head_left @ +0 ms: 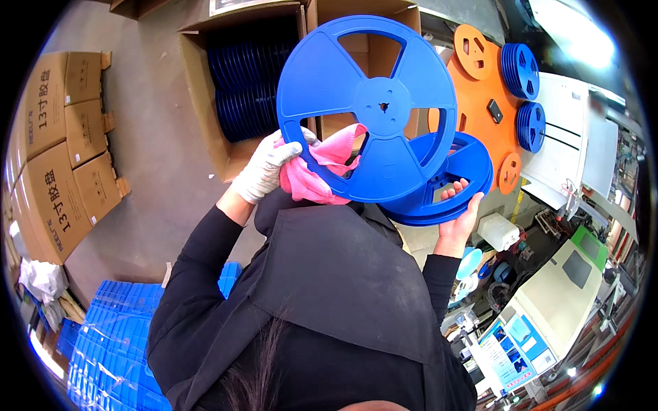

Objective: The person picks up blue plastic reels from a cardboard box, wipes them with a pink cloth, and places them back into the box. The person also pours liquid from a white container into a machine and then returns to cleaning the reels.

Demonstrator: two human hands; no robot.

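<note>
My left hand (264, 168), in a whitish glove, is closed on the rim of a large blue plastic reel disc (312, 82), which it holds up facing me. Bunched under that hand is a pink cloth (308, 179), part of it lying over the disc's lower left spoke and opening. Lower and to the right, my bare right hand (462, 219) grips the edge of a small stack of blue reel discs (418, 207), its fingertips showing through an opening. The raised disc overlaps this stack and hides much of it; whether they touch I cannot tell.
An open cardboard box (199, 103) beyond my left hand holds rows of blue discs. Another open box (367, 10) stands behind the raised disc. An orange table (493, 133) bears blue disc stacks (524, 72). Cartons (48, 192) stand far left; wrapped blue plastic stacks (113, 342) lower left.
</note>
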